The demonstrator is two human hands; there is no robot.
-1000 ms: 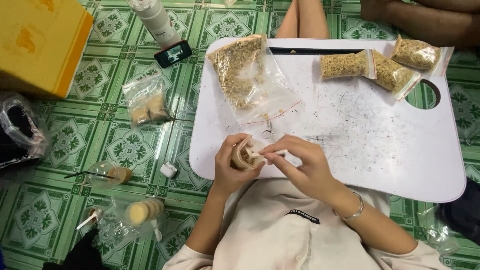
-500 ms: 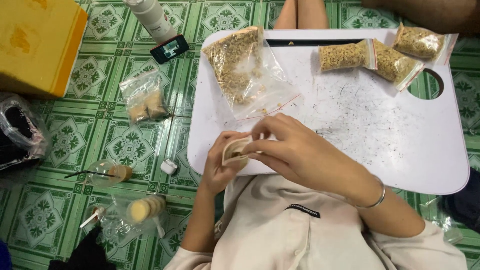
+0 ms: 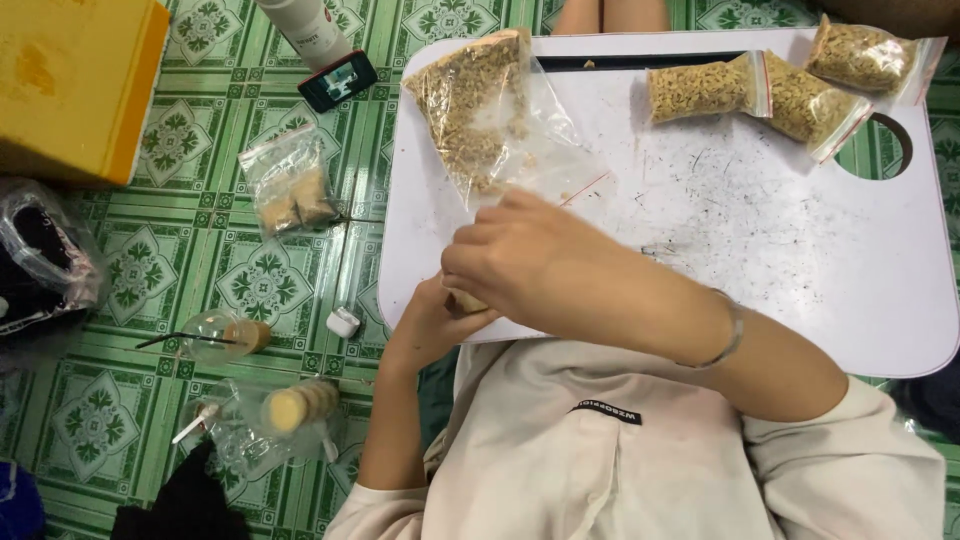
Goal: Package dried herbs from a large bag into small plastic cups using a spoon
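— What lies on the floor at the far left?

— A yellow box (image 3: 70, 85), a dark bag in clear plastic (image 3: 40, 260), then a clear cup (image 3: 215, 335) with a stick across it and a clear bag of round pale biscuits (image 3: 290, 408). Further up, a small clear bag of tan pieces (image 3: 290, 185), and a phone (image 3: 338, 80) beside a white bottle (image 3: 305, 25).

— And the hands?

— At the near-left edge of the white tabletop (image 3: 800, 250), the left hand (image 3: 430, 320) is closed around a small tan piece (image 3: 467, 301); the right hand (image 3: 520, 260) lies curled over it, fingers pinching the same piece, which is mostly hidden.

— The bags on the tabletop?

— Just beyond the hands, a large open clear bag of pale grains (image 3: 480, 105) reaches the far-left corner. Along the far edge, toward the right corner, lie three small filled bags of the same grains (image 3: 705, 88) (image 3: 800, 100) (image 3: 865, 55).
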